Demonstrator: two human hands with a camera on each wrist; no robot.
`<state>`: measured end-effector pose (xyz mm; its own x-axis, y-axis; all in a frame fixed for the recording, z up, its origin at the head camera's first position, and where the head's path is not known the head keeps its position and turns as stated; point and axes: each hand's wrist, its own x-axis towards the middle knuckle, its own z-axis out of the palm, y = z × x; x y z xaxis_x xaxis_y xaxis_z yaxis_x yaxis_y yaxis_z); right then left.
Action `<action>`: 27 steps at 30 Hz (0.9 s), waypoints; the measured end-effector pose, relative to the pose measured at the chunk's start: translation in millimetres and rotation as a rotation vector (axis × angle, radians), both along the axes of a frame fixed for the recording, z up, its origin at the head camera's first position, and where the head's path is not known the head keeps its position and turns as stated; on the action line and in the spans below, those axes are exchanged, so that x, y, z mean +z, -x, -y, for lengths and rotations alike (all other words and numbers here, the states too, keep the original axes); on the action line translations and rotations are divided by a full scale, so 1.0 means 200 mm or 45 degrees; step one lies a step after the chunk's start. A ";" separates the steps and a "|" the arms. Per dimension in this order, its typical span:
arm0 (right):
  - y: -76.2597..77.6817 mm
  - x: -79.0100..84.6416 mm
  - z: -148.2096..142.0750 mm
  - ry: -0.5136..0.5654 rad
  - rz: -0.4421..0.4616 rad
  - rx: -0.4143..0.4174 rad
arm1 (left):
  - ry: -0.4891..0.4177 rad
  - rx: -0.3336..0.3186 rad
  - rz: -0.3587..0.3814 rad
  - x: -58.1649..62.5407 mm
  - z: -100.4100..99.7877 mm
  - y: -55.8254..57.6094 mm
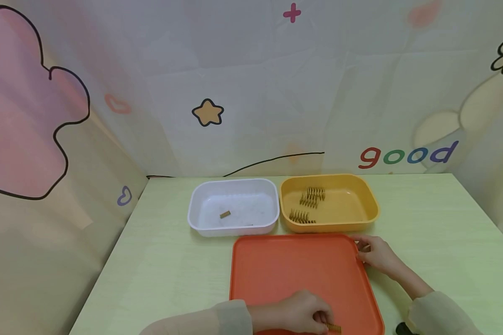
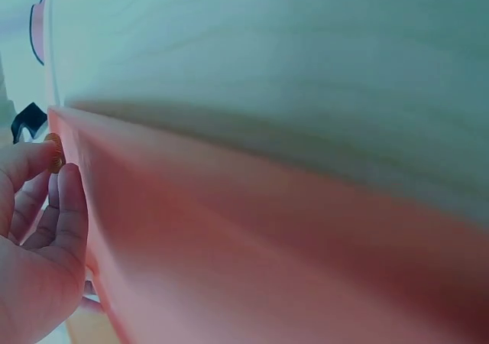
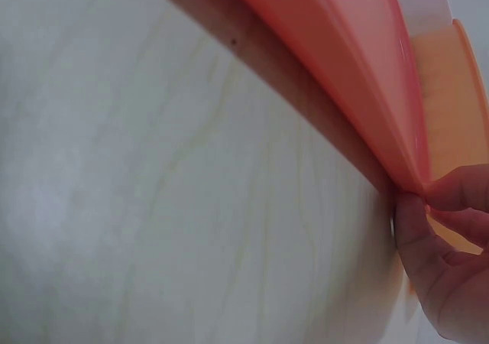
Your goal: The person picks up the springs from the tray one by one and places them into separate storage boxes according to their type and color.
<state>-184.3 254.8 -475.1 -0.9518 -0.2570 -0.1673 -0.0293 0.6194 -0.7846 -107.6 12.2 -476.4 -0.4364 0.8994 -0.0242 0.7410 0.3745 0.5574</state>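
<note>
In the head view, my left hand (image 1: 299, 312) is over the near part of the orange-red tray (image 1: 293, 265). Its thumb and fingers pinch a small brass coil spring (image 1: 334, 328), which also shows between the fingertips in the left wrist view. At the tray's far right corner is my right hand (image 1: 379, 255). The right wrist view has its thumb and fingers pinching the tray rim (image 3: 405, 177) there. Several brass springs (image 1: 309, 201) lie in the left part of the yellow bin (image 1: 348, 228), and one small brass piece (image 1: 225, 214) lies in the white bin (image 1: 234, 231).
Both bins stand side by side behind the tray, the yellow one close to its far edge. A dark object (image 1: 404, 328), partly cut off, lies at the lower right by the sleeve. The pale green table (image 1: 163, 274) meets a printed cloth backdrop (image 1: 251, 139).
</note>
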 end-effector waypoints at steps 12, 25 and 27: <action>-0.01 0.00 0.00 -0.012 -0.011 0.014 | -0.054 0.066 -0.019 0.03 0.01 0.02; 0.00 0.00 0.00 -0.025 -0.036 0.019 | -0.041 0.111 -0.079 0.04 0.03 0.06; 0.00 0.00 0.00 -0.023 -0.031 0.022 | -0.047 0.117 -0.084 0.04 0.03 0.06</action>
